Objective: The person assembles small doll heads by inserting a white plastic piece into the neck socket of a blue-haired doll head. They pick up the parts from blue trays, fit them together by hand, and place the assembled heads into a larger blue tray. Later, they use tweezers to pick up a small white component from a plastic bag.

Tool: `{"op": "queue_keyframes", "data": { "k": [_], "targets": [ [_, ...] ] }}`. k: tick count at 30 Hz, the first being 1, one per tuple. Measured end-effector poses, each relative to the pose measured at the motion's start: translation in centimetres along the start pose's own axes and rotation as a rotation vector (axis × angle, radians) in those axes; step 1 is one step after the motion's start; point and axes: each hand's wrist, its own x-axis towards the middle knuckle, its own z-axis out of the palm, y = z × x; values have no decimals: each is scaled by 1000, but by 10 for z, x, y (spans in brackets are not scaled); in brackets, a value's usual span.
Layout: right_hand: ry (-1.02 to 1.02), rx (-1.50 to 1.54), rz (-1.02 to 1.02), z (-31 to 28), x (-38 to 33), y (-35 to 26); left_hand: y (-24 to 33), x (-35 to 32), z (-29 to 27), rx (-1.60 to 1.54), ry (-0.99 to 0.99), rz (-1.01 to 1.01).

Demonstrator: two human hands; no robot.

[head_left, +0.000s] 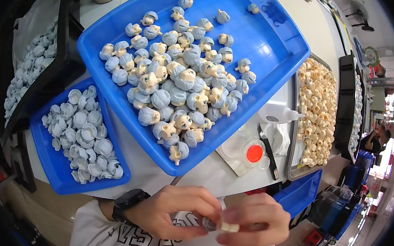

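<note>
Beyond the fingers, a large blue tray (276, 50) is seen, heaped with small doll heads (182, 80) that have pale blue hair and cream faces. Further off to the left, a smaller blue tray (58, 177) holds loose pale blue hair pieces (85, 137). To the right, a metal tray (295, 170) of cream face parts (316, 109) is noted, with a white squeeze bottle (278, 114) and a clear cup with a red disc (254, 153) between it and the hands.

The left hand (173, 213) and right hand (256, 222) are brought together close to the chest. The fingers (199, 206) are curled and pressed together, pinching one small doll head (219, 225) between both hands; a cream part and a bluish part are visible, though the join is mostly hidden.

Judged: the two parts are best seated with even pressure, kept square, the thumbs opposing, and the seam checked before release.
</note>
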Motion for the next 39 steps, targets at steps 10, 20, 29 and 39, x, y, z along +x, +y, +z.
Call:
{"op": "queue_keyframes", "data": {
  "k": [10, 20, 29, 39],
  "targets": [
    [-3, -30, -31, 10, 1, 11, -3, 0, 6, 10, 111, 88],
    [232, -156, -66, 5, 0, 17, 2, 1, 9, 45, 177, -48],
    [259, -754, 309, -25, 12, 8, -2, -2, 8, 72, 123, 76],
    [199, -803, 371, -24, 12, 15, -4, -1, 5, 146, 210, 160]
  ]
}}
